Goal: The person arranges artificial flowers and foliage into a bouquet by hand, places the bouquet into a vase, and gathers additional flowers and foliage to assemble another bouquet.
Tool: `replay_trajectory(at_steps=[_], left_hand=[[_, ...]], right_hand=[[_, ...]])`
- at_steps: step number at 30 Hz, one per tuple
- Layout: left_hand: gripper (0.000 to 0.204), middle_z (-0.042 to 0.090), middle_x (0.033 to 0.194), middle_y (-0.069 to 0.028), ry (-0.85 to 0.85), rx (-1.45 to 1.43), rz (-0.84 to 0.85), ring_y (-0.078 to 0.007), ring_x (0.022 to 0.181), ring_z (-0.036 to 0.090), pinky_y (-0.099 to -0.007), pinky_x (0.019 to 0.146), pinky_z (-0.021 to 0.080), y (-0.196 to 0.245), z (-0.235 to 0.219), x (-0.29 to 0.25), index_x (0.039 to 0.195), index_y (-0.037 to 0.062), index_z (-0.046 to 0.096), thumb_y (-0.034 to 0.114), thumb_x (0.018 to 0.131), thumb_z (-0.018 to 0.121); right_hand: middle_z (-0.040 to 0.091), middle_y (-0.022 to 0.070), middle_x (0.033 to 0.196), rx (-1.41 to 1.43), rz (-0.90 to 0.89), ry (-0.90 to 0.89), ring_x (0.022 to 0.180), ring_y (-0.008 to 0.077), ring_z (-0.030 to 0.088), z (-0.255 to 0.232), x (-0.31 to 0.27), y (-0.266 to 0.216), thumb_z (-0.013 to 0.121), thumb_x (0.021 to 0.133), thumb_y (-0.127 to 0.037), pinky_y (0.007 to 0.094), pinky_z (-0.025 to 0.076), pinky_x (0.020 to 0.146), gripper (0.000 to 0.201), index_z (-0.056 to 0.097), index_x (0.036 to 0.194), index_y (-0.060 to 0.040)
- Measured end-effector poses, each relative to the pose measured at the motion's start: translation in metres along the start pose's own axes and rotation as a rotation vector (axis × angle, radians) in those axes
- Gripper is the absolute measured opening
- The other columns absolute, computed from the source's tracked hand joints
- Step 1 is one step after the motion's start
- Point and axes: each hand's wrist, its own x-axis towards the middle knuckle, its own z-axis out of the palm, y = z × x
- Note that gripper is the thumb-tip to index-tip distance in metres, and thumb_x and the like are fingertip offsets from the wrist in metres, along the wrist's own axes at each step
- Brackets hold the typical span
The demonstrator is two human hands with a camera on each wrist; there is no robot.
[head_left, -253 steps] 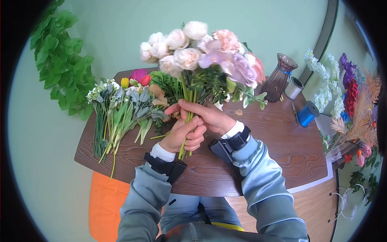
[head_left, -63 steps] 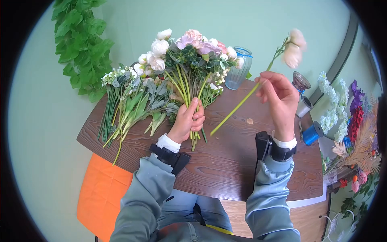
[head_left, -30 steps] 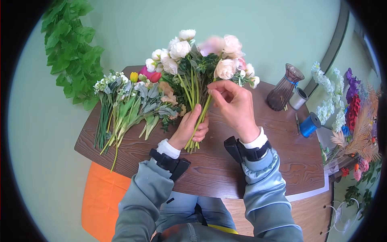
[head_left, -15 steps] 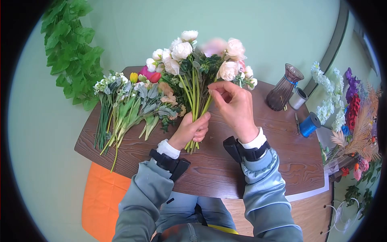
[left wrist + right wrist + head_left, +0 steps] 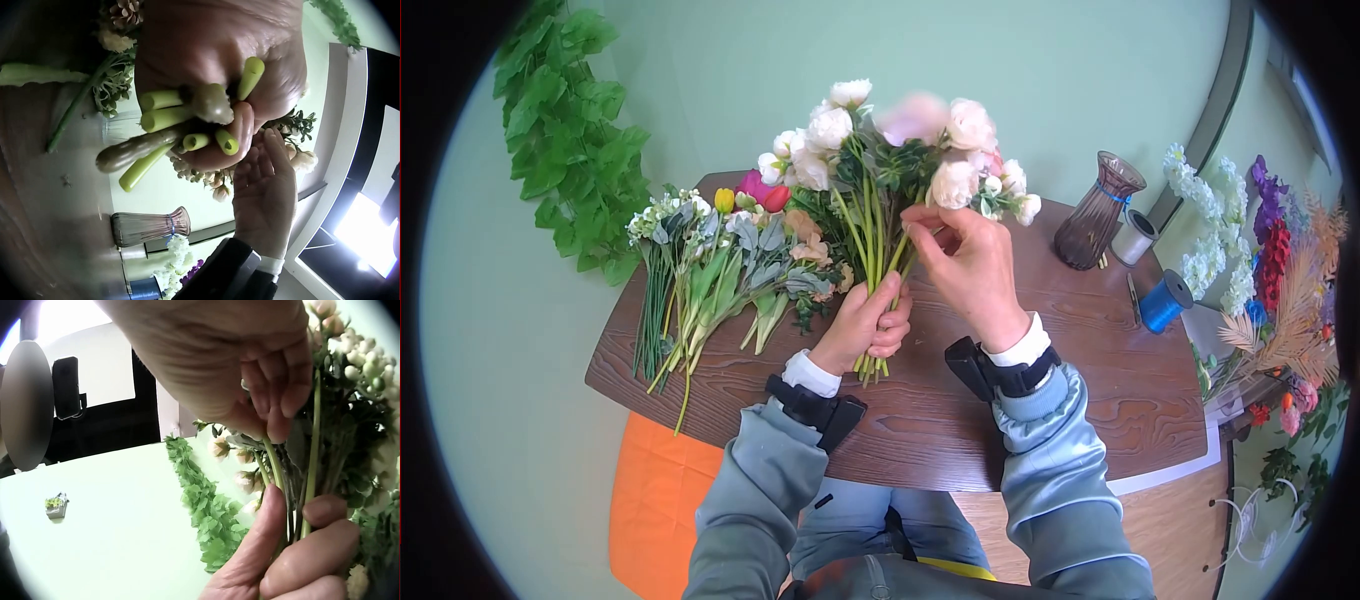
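The left hand grips a bundle of green stems low down, and their cut ends stick out below the fist in the left wrist view. Above it spreads a bouquet of white peonies, pale pink roses and dark green leaves. The right hand pinches one stem between thumb and forefinger just under the roses. In the right wrist view that stem runs from the right fingertips down to the left thumb. A mauve bloom at the top is blurred.
Loose flowers lie at the left of the brown table. A dark glass vase, a silver spool and a blue spool stand at the right. More flowers are beyond the right edge; an ivy garland hangs left.
The single rose stem, held apart in the right hand earlier, is now against the bundle. The left thumb, raised off to the right half a second ago, lies back along the stems.
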Motion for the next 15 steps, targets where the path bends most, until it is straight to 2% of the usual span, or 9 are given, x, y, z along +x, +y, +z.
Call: replay_trajectory(at_steps=[5,7,8,9,11,12,14,15], left_hand=[[0.031,0.028,0.058,0.0049,-0.001,-0.041,0.036,-0.0029,0.039,0.022,-0.0185,0.032,0.018,0.008,-0.001,-0.003,0.089,0.0108,0.041,0.041,0.095,0.035],[0.032,0.027,0.057,0.0048,-0.037,-0.144,0.080,-0.0031,0.036,0.020,-0.0183,0.031,0.017,0.010,-0.006,-0.003,0.092,0.0127,0.041,0.043,0.095,0.032],[0.031,0.026,0.055,0.0055,-0.036,-0.160,0.097,-0.0027,0.037,0.019,-0.0178,0.031,0.016,0.013,-0.007,-0.004,0.091,0.0140,0.040,0.043,0.095,0.030],[0.031,0.026,0.055,0.0055,-0.036,-0.159,0.097,-0.0027,0.037,0.019,-0.0178,0.031,0.016,0.014,-0.008,-0.005,0.091,0.0140,0.040,0.043,0.095,0.030],[0.031,0.025,0.054,0.0061,-0.053,-0.248,0.138,-0.0022,0.036,0.019,-0.0171,0.031,0.015,0.016,-0.010,-0.006,0.090,0.0146,0.039,0.043,0.095,0.030],[0.031,0.024,0.054,0.0066,-0.062,-0.253,0.150,-0.0019,0.036,0.018,-0.0165,0.031,0.014,0.017,-0.009,-0.007,0.088,0.0152,0.038,0.044,0.095,0.029],[0.032,0.024,0.054,0.0062,-0.100,-0.267,0.148,-0.0023,0.036,0.018,-0.0172,0.031,0.014,0.015,-0.014,-0.006,0.088,0.0152,0.038,0.045,0.095,0.029],[0.033,0.024,0.055,0.0059,-0.137,-0.283,0.148,-0.0027,0.036,0.018,-0.0180,0.031,0.014,0.014,-0.014,-0.006,0.088,0.0151,0.038,0.045,0.095,0.028]], right_hand=[[0.060,0.0086,0.060,0.003,-0.059,0.065,0.049,0.0189,0.058,-0.002,0.002,-0.005,0.066,0.075,-0.015,0.0291,0.044,0.047,0.014,0.061,0.072,-0.0025],[0.056,0.0071,0.054,0.007,0.032,-0.004,0.046,0.0184,0.055,-0.008,0.004,-0.009,0.068,0.075,-0.018,0.0282,0.042,0.045,0.020,0.058,0.065,-0.0026],[0.055,0.0069,0.052,-0.036,0.040,-0.062,0.044,0.0181,0.053,-0.009,0.004,-0.004,0.066,0.077,-0.026,0.0286,0.041,0.045,0.027,0.060,0.066,-0.0029],[0.055,0.0069,0.052,-0.035,0.039,-0.062,0.044,0.0181,0.053,-0.011,0.005,-0.001,0.066,0.077,-0.026,0.0286,0.041,0.045,0.027,0.060,0.066,-0.0029],[0.055,0.0068,0.051,-0.125,0.235,-0.416,0.045,0.0163,0.054,-0.014,0.007,0.002,0.059,0.082,-0.038,0.0300,0.043,0.047,0.040,0.062,0.065,-0.0026],[0.055,0.0068,0.051,-0.124,0.235,-0.415,0.045,0.0163,0.054,-0.010,0.006,0.010,0.059,0.082,-0.038,0.0300,0.043,0.047,0.040,0.062,0.065,-0.0026],[0.061,0.0036,0.064,0.133,0.420,-0.623,0.053,0.0131,0.056,0.003,0.003,0.030,0.051,0.085,-0.047,0.0292,0.045,0.053,0.047,0.064,0.076,-0.0031],[0.061,0.0036,0.064,0.133,0.419,-0.622,0.053,0.0131,0.056,0.005,0.001,0.027,0.051,0.085,-0.047,0.0292,0.045,0.053,0.047,0.064,0.076,-0.0031]])
